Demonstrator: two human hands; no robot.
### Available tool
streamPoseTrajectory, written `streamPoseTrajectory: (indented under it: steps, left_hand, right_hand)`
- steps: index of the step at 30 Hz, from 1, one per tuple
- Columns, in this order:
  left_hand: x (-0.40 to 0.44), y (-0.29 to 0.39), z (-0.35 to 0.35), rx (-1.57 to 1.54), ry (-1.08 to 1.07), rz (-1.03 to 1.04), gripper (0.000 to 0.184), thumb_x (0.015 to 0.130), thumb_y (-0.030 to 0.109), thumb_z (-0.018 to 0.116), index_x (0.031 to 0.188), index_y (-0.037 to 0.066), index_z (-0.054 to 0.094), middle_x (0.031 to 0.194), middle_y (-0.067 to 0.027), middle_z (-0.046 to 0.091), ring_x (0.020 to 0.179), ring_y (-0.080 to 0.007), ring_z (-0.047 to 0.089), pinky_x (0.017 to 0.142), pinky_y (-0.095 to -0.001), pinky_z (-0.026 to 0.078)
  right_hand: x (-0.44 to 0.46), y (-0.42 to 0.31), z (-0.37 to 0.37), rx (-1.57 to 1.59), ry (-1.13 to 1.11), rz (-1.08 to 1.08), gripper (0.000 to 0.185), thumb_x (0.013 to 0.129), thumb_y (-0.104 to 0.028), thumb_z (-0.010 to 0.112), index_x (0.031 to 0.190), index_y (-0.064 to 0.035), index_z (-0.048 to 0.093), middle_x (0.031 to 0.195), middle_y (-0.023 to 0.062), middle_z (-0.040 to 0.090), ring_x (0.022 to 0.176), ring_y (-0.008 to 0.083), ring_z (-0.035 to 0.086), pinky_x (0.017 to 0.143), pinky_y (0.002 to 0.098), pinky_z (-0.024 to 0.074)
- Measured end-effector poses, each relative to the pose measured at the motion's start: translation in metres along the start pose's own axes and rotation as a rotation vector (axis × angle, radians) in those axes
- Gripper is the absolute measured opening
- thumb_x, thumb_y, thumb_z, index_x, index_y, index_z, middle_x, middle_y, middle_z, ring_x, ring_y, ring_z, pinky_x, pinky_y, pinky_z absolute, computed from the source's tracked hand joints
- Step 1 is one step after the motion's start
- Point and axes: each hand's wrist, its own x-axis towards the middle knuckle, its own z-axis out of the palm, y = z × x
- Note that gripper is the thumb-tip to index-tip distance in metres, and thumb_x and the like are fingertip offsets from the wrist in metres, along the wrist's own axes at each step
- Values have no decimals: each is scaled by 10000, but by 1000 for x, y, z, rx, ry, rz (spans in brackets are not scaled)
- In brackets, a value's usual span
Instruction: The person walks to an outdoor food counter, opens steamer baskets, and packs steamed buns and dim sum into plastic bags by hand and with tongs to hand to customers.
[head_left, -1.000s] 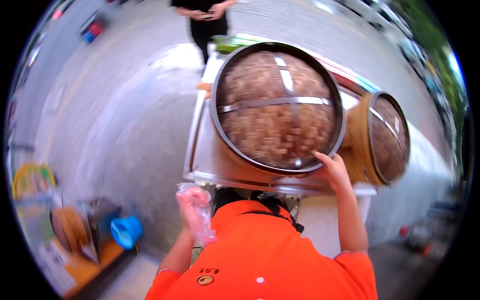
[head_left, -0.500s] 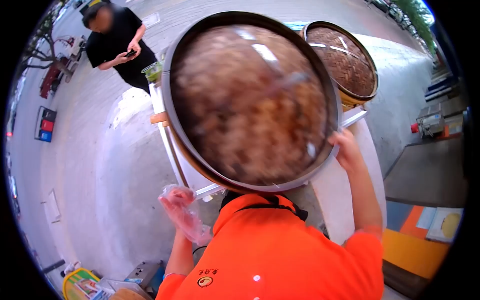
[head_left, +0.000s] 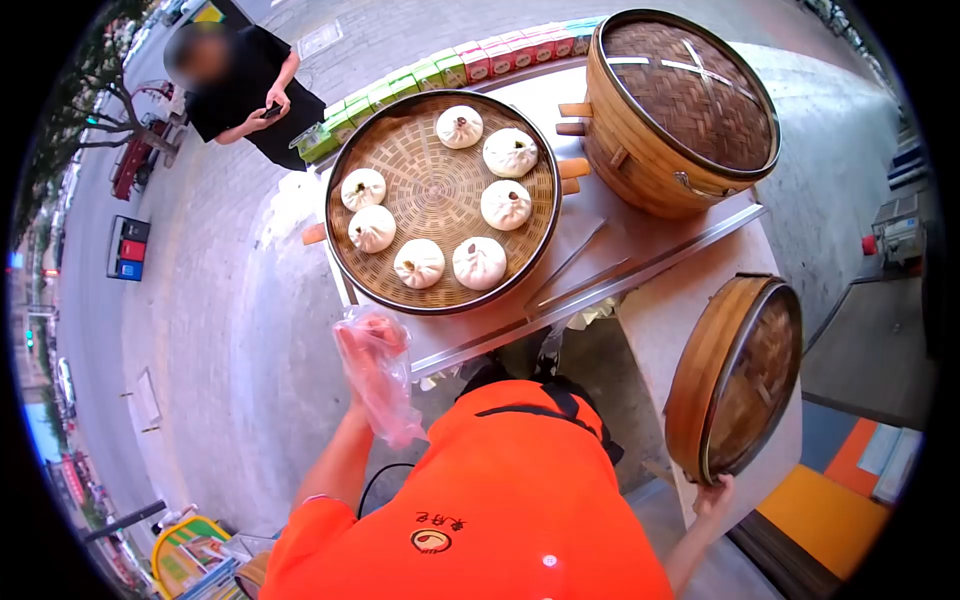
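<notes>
Two steamers (head_left: 640, 140) top an outdoor table (head_left: 630, 240), right hand (head_left: 713, 494) gripping lid (head_left: 735, 380), bagged left hand (head_left: 372, 350), grip unclear.

And we're outdoors at what looks like a street food stall: plump white buns (head_left: 480, 263) sit in an open bamboo basket (head_left: 400, 170), and a lidded steamer (head_left: 640, 140) stands beside it on the counter (head_left: 650, 232), with coloured cartons (head_left: 470, 62) lined up along the edge! Beyond lies grey paving (head_left: 385, 35) with a tree (head_left: 130, 118), and a person in black (head_left: 240, 105) stands near the stall, while the orange shirt (head_left: 470, 500) here carries a small logo.
</notes>
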Motion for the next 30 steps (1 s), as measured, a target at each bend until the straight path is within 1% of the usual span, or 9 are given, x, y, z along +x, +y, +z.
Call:
streamPoseTrajectory:
  steps: [8, 11, 13, 15, 18, 23, 27, 29, 30]
  left_hand:
    - [-29, -4, 0, 42, 87, -40, 751, 990, 763, 350, 711, 74, 456, 650, -36, 413, 648, -185, 408, 652, -326, 357]
    - [-38, -6, -1, 51, 245, -43, 711, 994, 740, 391, 723, 89, 472, 645, -41, 417, 661, -188, 427, 668, -334, 375]
    - [-40, -14, -23, 95, 317, -5, 685, 996, 731, 406, 732, 103, 481, 645, -31, 431, 649, -178, 438, 649, -332, 381]
    - [-32, -21, -54, 132, 384, 29, 660, 998, 722, 422, 741, 118, 490, 646, -20, 444, 637, -168, 450, 630, -330, 386]
    - [22, -16, -108, 126, 609, -30, 579, 1009, 684, 456, 757, 166, 519, 651, 26, 481, 578, -132, 464, 565, -301, 398]
    - [176, -40, -195, 117, 862, -3, 507, 1008, 597, 551, 939, 112, 681, 733, 17, 584, 647, -137, 563, 603, -291, 466]
    - [264, -83, -284, 230, 373, -250, 518, 1018, 532, 573, 1133, 42, 693, 896, -43, 675, 799, -182, 646, 694, -328, 532]
    - [256, -61, -207, -99, 217, -183, 396, 1069, 421, 505, 1020, 66, 674, 875, -67, 679, 754, -170, 650, 637, -335, 528]
    - [246, -53, -191, -75, 144, -121, 423, 1066, 408, 513, 1123, 24, 682, 1000, -123, 725, 855, -212, 694, 740, -363, 578]
  right_hand:
    - [219, 102, 39, 305, 126, 175, 434, 905, -233, 602, 1284, -23, 627, 1225, 204, 665, 1179, 380, 605, 1024, 566, 495]
    - [233, 118, 87, 370, 72, 57, 649, 902, -364, 711, 1421, -29, 511, 1404, 239, 546, 1260, 381, 556, 1049, 551, 493]
    - [206, 113, 160, 133, 139, 304, 740, 941, -400, 697, 1532, -74, 393, 1543, 234, 413, 1311, 368, 515, 1065, 532, 482]
    - [167, 121, 250, -69, -91, 247, 748, 984, -362, 647, 1577, -67, 298, 1596, 212, 339, 1340, 351, 487, 1089, 502, 468]
    - [44, 98, 423, -377, -639, -92, 565, 1028, -269, 625, 1514, -58, 428, 1375, 120, 577, 1244, 257, 578, 1029, 415, 481]
    - [10, 110, 621, -374, -856, -214, 633, 1030, -304, 643, 1571, -152, 351, 1428, 146, 519, 1224, 263, 590, 1004, 392, 486]
    - [42, 143, 689, -190, -974, -319, 593, 993, -185, 703, 1504, -93, 416, 1231, 121, 647, 1040, 200, 670, 862, 296, 551]
    - [18, 151, 697, -113, -913, -352, 521, 935, -56, 746, 1385, -40, 484, 1056, 79, 665, 901, 141, 660, 765, 262, 560]
    - [17, 152, 698, -115, -892, -340, 499, 920, -49, 759, 1346, -40, 500, 1047, 73, 658, 895, 140, 653, 758, 262, 558]
